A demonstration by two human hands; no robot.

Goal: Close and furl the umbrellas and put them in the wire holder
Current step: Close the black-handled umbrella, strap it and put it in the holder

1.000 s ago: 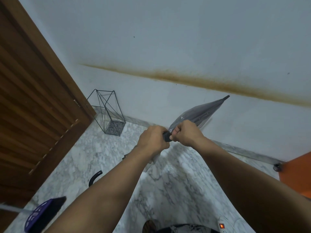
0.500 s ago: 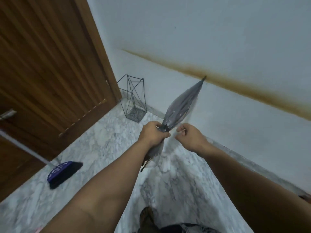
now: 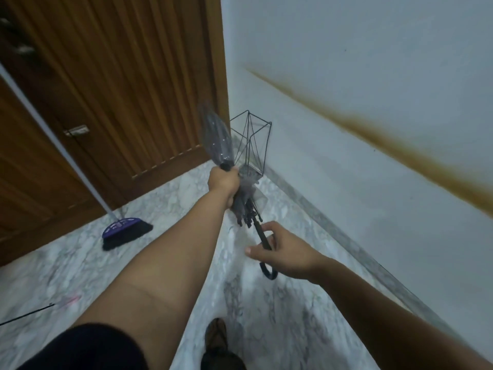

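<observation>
Your left hand (image 3: pixel 223 182) is clenching the furled umbrella (image 3: pixel 218 141) round its middle, tip pointing up and away; your right hand (image 3: pixel 282 252) is curling loosely about the shaft below, just above the hooked handle (image 3: pixel 268 272). The clear canopy is looking light, soft and slippery, so be gripping the stiff shaft. The wire holder (image 3: pixel 252 141) is standing just beyond your left hand, against the wall.
</observation>
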